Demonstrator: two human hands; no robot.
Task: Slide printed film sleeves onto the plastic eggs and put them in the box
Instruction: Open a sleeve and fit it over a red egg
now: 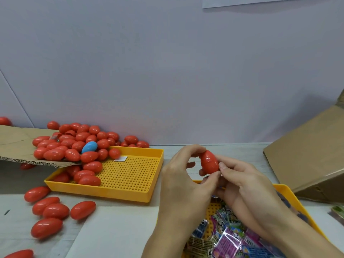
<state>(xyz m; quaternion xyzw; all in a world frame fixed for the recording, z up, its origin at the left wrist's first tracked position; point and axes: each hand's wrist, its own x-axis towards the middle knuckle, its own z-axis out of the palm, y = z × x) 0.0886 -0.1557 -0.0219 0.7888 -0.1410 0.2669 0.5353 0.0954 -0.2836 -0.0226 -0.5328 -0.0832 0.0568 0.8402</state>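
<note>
A red plastic egg (209, 161) is held upright between both hands above the table. My left hand (181, 180) curls round its top and left side, and my right hand (242, 185) pinches its right side and lower end. No sleeve shows on this egg. Printed film sleeves (229, 241) lie heaped in a yellow perforated tray (290, 192) under my hands. A cardboard box (305, 157) stands at the right with its flap tilted.
A second yellow perforated tray (134, 175) sits left of my hands with several red eggs in it. A big pile of red eggs (74, 144) with one blue egg (89, 147) spills from a cardboard sheet (16, 144). Loose eggs (50, 211) lie at the front left.
</note>
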